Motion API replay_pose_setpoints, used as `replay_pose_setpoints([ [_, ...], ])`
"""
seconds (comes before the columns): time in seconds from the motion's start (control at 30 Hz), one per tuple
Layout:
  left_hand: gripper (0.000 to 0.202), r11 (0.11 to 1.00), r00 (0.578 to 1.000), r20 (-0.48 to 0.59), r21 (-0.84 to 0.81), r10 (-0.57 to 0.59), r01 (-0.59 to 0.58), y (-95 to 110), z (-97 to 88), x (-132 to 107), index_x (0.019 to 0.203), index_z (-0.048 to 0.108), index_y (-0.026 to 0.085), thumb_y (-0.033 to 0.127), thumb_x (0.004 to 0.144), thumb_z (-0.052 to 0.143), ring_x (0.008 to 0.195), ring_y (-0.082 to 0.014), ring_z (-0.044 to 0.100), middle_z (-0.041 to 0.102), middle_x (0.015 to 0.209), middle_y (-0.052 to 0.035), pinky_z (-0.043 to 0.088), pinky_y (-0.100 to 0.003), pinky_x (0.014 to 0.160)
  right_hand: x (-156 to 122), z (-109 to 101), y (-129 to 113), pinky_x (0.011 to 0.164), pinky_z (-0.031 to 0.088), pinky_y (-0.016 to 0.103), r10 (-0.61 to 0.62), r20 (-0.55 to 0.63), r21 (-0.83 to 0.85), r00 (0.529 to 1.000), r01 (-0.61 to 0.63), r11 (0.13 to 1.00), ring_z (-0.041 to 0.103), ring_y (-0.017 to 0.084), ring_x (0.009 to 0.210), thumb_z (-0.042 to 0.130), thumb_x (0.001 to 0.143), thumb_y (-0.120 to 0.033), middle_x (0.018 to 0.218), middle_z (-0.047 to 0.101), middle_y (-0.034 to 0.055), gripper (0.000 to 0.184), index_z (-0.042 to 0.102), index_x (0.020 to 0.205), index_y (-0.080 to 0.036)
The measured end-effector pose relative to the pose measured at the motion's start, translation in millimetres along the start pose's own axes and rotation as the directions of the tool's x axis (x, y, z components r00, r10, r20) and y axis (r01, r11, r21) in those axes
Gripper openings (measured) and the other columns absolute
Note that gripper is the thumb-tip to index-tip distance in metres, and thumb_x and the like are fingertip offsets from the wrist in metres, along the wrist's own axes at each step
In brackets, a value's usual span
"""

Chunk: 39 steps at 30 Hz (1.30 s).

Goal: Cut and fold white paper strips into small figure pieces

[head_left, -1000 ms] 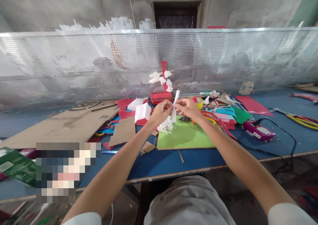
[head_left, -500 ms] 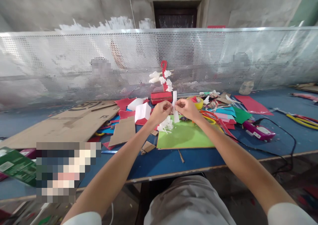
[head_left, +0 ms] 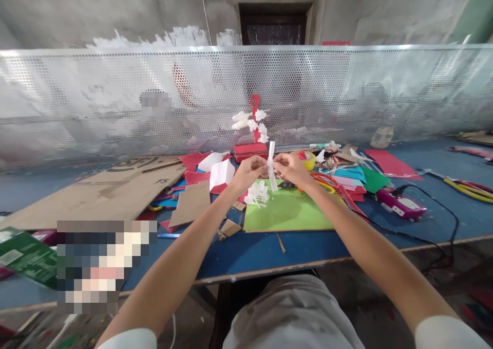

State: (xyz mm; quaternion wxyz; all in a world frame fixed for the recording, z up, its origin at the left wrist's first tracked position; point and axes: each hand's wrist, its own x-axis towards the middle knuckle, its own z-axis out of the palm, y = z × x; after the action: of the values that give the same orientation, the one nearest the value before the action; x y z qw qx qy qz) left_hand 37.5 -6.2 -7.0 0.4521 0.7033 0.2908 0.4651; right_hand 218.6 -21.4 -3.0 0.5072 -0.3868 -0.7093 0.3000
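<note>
Between my hands a narrow white paper strip [head_left: 272, 178] stands nearly upright, pinched near its middle from both sides. My left hand [head_left: 249, 173] grips its left edge with thumb and fingertips. On the other edge, the fingers of my right hand [head_left: 292, 168] are closed. Below them a small heap of white cut-paper pieces [head_left: 258, 194] lies on a lime-green sheet [head_left: 288, 215]. Behind the hands is a red box [head_left: 250, 151], with a red hooked stem [head_left: 254, 102] rising above it that bears white paper flowers [head_left: 262, 129].
Large cardboard [head_left: 96, 192] covers the table's left part, near a smaller cardboard piece [head_left: 190, 203] and folded white paper [head_left: 221, 174]. Rightward are yellow tape [head_left: 307, 161], orange-handled scissors [head_left: 325, 182], coloured paper [head_left: 348, 174], a corded purple device [head_left: 401, 204] and yellow-handled pliers [head_left: 468, 188]. Perforated metal [head_left: 208, 92] stands behind.
The white strip has bent slightly at the middle, where my fingers pinch it. Both hands stay in nearly the same place.
</note>
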Motion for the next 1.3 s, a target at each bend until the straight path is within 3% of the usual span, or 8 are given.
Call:
replay_pose_setpoints([
  [0.43, 0.022, 0.998, 0.998, 0.002, 0.023, 0.057, -0.057, 1.2, -2.8, -0.8, 0.092, 0.057, 0.013, 0.022, 0.077, 0.07, 0.069, -0.0115, 0.065, 0.067, 0.082, -0.0052, 0.054, -0.026, 0.066, -1.3, -0.4, -4.3, 0.053, 0.048, 0.027, 0.009, 0.01, 0.018, 1.0, -0.009, 1.0, 0.059, 0.014, 0.058, 0.06, 0.078, -0.03, 0.07, 0.064, 0.003, 0.011, 0.058, 0.078, -0.019],
  [0.77, 0.027, 0.992, 0.995, -0.043, 0.102, 0.085, -0.08, 0.0, -2.5, -0.4, 0.088, 0.052, 0.016, 0.026, 0.075, 0.074, 0.064, -0.0114, 0.064, 0.064, 0.074, -0.0016, 0.054, -0.026, 0.063, -0.1, -1.6, -1.2, 0.064, 0.052, 0.029, -0.068, 0.027, -0.084, 0.997, 0.07, 0.994, 0.065, 0.017, 0.07, 0.064, 0.077, -0.033, 0.077, 0.067, 0.0051, 0.017, 0.06, 0.08, -0.017],
  [1.0, 0.024, 0.987, 0.989, -0.071, 0.108, 0.128, -0.12, 4.0, -0.8, -2.6, 0.086, 0.051, 0.016, 0.023, 0.075, 0.071, 0.066, -0.0106, 0.062, 0.063, 0.076, -0.0014, 0.052, -0.025, 0.064, 1.8, -1.3, 1.8, 0.062, 0.053, 0.03, -0.015, 0.019, -0.016, 1.0, 0.015, 1.0, 0.065, 0.018, 0.068, 0.064, 0.077, -0.033, 0.079, 0.068, 0.006, 0.016, 0.059, 0.08, -0.018],
  [1.3, 0.031, 0.985, 0.99, -0.045, 0.114, 0.135, -0.129, 6.6, 0.4, -4.1, 0.088, 0.05, 0.016, 0.029, 0.073, 0.073, 0.073, -0.0111, 0.06, 0.059, 0.084, -0.0017, 0.053, -0.026, 0.067, 3.0, -1.6, 3.5, 0.068, 0.053, 0.031, -0.031, 0.028, -0.02, 0.999, 0.031, 0.999, 0.065, 0.018, 0.074, 0.067, 0.076, -0.032, 0.082, 0.069, 0.006, 0.018, 0.06, 0.083, -0.017],
])
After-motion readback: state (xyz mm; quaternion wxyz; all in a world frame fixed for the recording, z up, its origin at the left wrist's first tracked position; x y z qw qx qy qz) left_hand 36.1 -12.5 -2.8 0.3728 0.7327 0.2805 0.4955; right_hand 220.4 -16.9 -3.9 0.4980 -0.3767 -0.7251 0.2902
